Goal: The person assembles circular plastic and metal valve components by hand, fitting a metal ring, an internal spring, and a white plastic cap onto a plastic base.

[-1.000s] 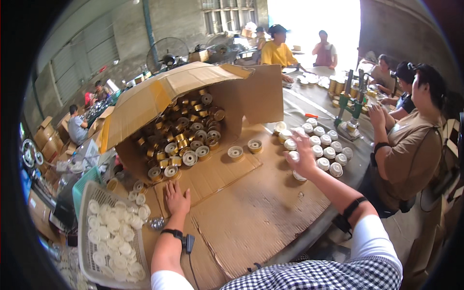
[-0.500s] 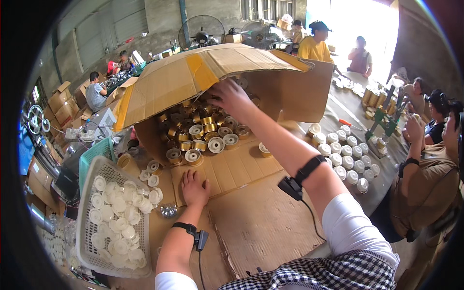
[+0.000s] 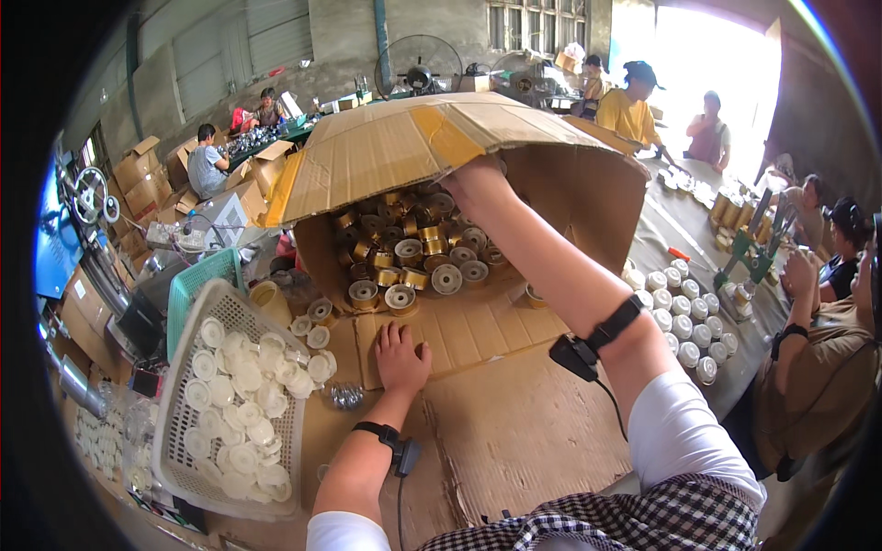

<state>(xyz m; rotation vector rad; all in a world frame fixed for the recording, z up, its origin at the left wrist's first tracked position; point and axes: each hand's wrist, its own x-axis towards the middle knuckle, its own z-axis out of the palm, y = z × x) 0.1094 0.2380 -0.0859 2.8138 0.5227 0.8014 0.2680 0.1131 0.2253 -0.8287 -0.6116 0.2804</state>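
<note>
My left hand (image 3: 401,356) lies flat with fingers spread on the cardboard flap (image 3: 459,335) in front of a large box, holding nothing. My right arm stretches into the cardboard box (image 3: 372,147), which lies on its side with its opening toward me. Under its upper flap, my right hand (image 3: 478,186) shows only in part; its fingers are hidden. Inside sits a heap of gold spools with pale, holed ends, such as the spool (image 3: 446,279) near the front. A single spool (image 3: 535,296) stands below my right forearm.
A pale plastic basket (image 3: 165,450) of white plastic discs stands at the left, against a green basket (image 3: 204,296). Shiny metal coils (image 3: 346,397) lie near my left wrist. Several white-topped pieces (image 3: 682,321) stand in rows at right, near a green hand press (image 3: 759,262) and co-workers.
My right hand has gone deeper into the box, and its fingers have passed out of sight under the flap. The left hand stays on the cardboard. The whole view has shifted a little.
</note>
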